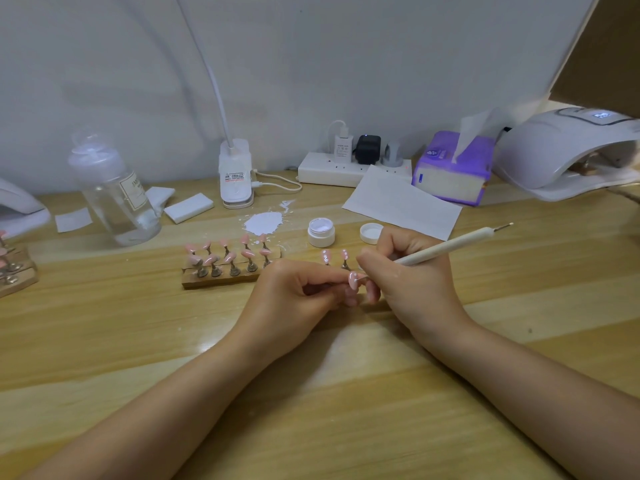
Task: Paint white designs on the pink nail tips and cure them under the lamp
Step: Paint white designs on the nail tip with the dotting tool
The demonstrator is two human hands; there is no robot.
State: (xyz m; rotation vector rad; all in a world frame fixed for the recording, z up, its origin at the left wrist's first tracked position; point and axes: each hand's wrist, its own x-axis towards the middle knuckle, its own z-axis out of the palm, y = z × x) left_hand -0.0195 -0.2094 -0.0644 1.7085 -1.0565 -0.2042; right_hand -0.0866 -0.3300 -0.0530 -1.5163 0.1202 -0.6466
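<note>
My left hand [298, 292] pinches a small stand bearing a pink nail tip [354, 279] with white dots on it. My right hand [405, 271] grips a white dotting pen [446, 249], whose working end touches that tip. Just behind stand two more dotted pink tips [335, 258] on their stands. A wooden holder [221, 277] to the left carries several plain pink tips [228, 252]. An open white paint jar [321, 232] and its lid [370, 233] sit behind my hands. The white curing lamp [568, 150] stands at the far right.
A white paint smear [264, 222] lies on the wooden table [311, 393]. Also there: a clear pump bottle [114, 192], white sponge block [188, 207], desk lamp base [237, 174], power strip [346, 168], sheet of paper [401, 202], purple tissue pack [453, 168]. More tip holders [14, 268] sit at left.
</note>
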